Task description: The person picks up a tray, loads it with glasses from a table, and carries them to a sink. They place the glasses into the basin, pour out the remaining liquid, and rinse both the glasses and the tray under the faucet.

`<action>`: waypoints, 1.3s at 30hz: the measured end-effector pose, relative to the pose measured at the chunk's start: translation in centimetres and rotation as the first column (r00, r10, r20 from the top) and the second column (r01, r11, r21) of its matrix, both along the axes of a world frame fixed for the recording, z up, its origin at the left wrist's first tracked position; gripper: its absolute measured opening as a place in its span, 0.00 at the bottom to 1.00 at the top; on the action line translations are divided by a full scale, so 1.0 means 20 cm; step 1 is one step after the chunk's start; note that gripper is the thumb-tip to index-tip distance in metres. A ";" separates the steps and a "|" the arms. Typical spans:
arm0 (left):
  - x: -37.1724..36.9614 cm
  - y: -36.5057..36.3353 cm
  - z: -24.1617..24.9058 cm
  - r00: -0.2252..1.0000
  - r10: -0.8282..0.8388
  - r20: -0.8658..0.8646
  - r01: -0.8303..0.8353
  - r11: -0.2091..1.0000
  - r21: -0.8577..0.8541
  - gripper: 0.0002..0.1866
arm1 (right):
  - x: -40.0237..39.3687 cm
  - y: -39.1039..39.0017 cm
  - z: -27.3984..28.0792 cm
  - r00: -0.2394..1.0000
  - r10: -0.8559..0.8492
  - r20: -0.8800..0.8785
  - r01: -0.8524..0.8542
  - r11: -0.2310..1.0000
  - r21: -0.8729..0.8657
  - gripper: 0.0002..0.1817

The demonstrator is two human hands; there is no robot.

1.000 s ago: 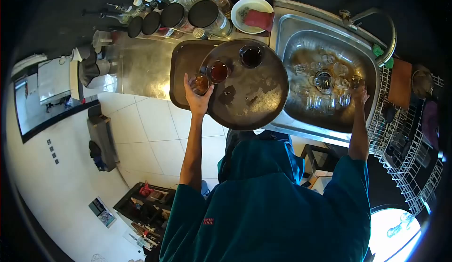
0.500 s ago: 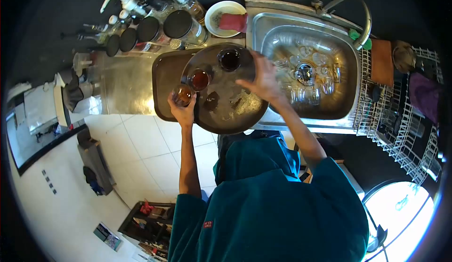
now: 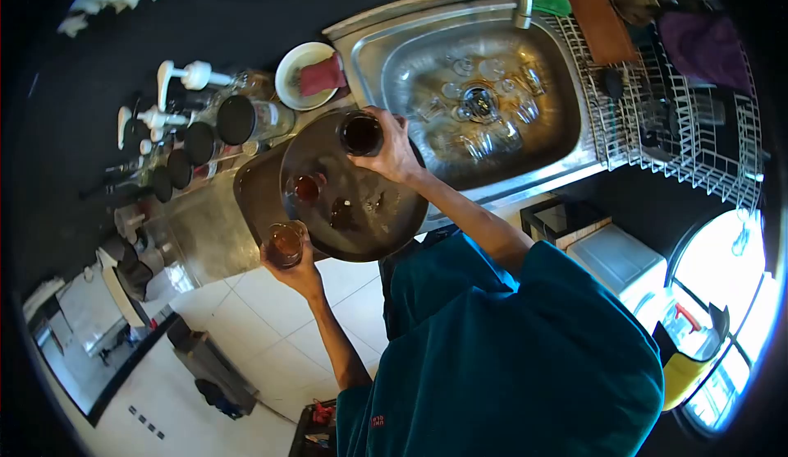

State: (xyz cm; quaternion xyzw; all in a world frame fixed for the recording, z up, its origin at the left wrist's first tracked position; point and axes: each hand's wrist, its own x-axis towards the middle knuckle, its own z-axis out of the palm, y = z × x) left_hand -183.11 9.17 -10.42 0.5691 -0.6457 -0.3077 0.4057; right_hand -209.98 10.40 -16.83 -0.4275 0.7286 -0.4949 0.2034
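My left hand (image 3: pixel 297 275) is closed around a glass of amber-brown liquid (image 3: pixel 285 243) at the near left edge of the round brown tray (image 3: pixel 361 239). At the tray's far side, my right hand (image 3: pixel 389 151) has its fingers wrapped round a glass of very dark liquid (image 3: pixel 361 134). Between the two hands, a third glass with reddish-brown liquid (image 3: pixel 307 188) stands on the tray. Wet dark patches mark the tray's surface. Beneath the round tray lies a second brown tray (image 3: pixel 249 179) with rounded corners.
The steel sink (image 3: pixel 410 55) holds several clear glasses (image 3: pixel 492 138) under a faucet (image 3: pixel 523 5). To its right stands a white wire rack (image 3: pixel 698 174). Black-lidded jars (image 3: pixel 236 120) and pump bottles line the back left, beside a white bowl (image 3: pixel 289 71) with a red cloth (image 3: pixel 322 75).
My right hand has gone from open over the tray to gripping the dark-liquid glass. My left hand still holds the amber-brown glass. The view has turned and shifted.
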 end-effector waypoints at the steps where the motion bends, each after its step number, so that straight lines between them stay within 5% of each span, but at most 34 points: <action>1: -0.04 -0.01 0.04 0.997 -0.037 0.070 0.040 0.999 -0.037 0.35 | -0.05 0.06 0.01 1.000 -0.019 -0.003 0.019 1.000 0.003 0.46; 4: -0.22 -0.03 0.13 0.988 -0.131 -0.084 0.132 0.991 -0.001 0.36 | -0.22 0.26 0.08 0.983 -0.130 0.129 0.136 0.990 -0.040 0.45; 11: -0.77 -0.17 0.12 0.865 -0.489 -0.115 0.500 0.859 0.110 0.38 | -0.70 0.82 -0.01 0.925 -0.363 -0.113 0.368 0.930 0.022 0.43; 13: -0.97 -0.19 0.13 0.820 -0.566 0.077 0.563 0.824 0.059 0.38 | -0.82 0.96 -0.07 0.902 -0.391 -0.181 0.413 0.905 0.103 0.43; 15: -1.14 -0.22 0.06 0.752 -0.658 0.048 0.645 0.749 0.151 0.39 | -0.92 1.07 -0.15 0.888 -0.398 -0.229 0.436 0.887 0.151 0.44; 20: -1.48 -0.32 -0.26 0.542 -0.779 0.315 0.773 0.609 0.176 0.40 | -1.06 1.21 -0.15 0.891 -0.377 -0.253 0.438 0.860 0.261 0.44; 32: -1.83 -0.48 -0.44 -0.004 -0.757 0.653 0.648 0.495 0.578 0.43 | -1.20 1.31 -0.29 0.916 -0.258 -0.306 0.385 0.778 0.497 0.45; 33: -1.82 -0.50 -0.53 -0.009 -0.760 0.649 0.647 0.491 0.584 0.43 | -1.20 1.31 -0.31 0.908 -0.240 -0.342 0.393 0.768 0.506 0.45; 35: -1.78 -0.52 -0.70 0.024 -0.568 0.823 0.789 0.516 0.333 0.40 | -1.21 1.30 -0.33 0.900 -0.221 -0.377 0.402 0.757 0.515 0.45; 39: -1.84 -0.49 -0.55 -0.168 -0.567 0.806 0.720 0.488 0.493 0.38 | -1.20 1.24 -0.27 0.889 -0.093 -0.449 0.402 0.628 0.666 0.45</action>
